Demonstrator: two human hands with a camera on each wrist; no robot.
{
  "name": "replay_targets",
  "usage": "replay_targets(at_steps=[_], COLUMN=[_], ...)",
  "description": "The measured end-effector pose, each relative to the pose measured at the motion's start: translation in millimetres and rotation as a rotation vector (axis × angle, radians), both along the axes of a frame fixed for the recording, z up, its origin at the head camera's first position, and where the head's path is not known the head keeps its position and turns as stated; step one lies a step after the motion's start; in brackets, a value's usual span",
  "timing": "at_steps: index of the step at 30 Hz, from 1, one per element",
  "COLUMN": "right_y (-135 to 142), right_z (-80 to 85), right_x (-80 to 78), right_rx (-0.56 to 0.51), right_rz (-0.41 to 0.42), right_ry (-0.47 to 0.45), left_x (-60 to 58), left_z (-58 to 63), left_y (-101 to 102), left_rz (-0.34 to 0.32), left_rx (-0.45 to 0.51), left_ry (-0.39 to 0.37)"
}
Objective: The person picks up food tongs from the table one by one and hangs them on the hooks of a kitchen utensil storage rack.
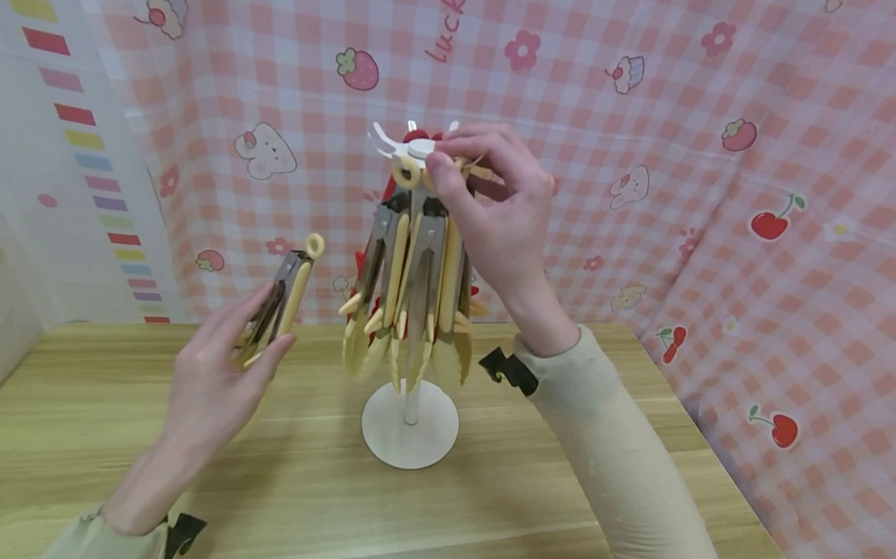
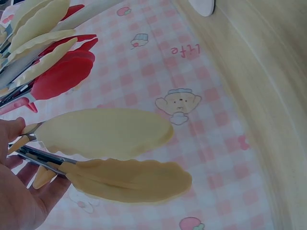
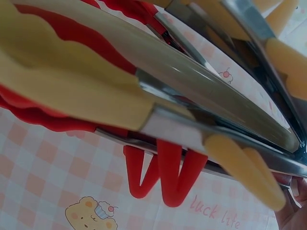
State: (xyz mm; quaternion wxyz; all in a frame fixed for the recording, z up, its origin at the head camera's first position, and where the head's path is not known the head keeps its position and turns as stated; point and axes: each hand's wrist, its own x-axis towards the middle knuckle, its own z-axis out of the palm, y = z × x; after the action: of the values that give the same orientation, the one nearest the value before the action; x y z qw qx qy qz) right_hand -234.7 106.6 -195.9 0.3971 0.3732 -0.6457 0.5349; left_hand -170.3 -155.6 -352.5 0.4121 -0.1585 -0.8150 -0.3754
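Note:
In the head view my left hand (image 1: 215, 365) grips a pair of yellow-and-steel tongs (image 1: 294, 290), ring end up, left of a white utensil stand (image 1: 411, 427). The left wrist view shows their two scalloped yellow heads (image 2: 105, 132) spread apart, beyond the fingers. My right hand (image 1: 508, 198) pinches the top of the stand with thumb and forefinger, beside its white cap (image 1: 421, 149). Several yellow tongs (image 1: 433, 272) hang there by their rings, heads down. Among them hang red tongs (image 2: 64, 74). Part of the stand's hooks is hidden behind the right hand.
The stand's round base rests on a wooden table (image 1: 293, 503). A pink checked cloth (image 1: 297, 86) with printed figures hangs behind and along the right side. White wall with coloured stripes (image 1: 97, 183) is at the left.

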Motion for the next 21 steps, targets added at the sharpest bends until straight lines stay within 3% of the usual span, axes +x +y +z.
replay_targets(at_steps=[21], right_y=[0.0], right_z=[-0.4], right_x=[-0.2], right_rx=[0.0], right_rz=[-0.012], right_ry=[0.003], left_x=[-1.9], left_z=[24.3], left_y=[12.0], left_rz=[-0.063], left_rx=[0.022], left_ry=[0.05])
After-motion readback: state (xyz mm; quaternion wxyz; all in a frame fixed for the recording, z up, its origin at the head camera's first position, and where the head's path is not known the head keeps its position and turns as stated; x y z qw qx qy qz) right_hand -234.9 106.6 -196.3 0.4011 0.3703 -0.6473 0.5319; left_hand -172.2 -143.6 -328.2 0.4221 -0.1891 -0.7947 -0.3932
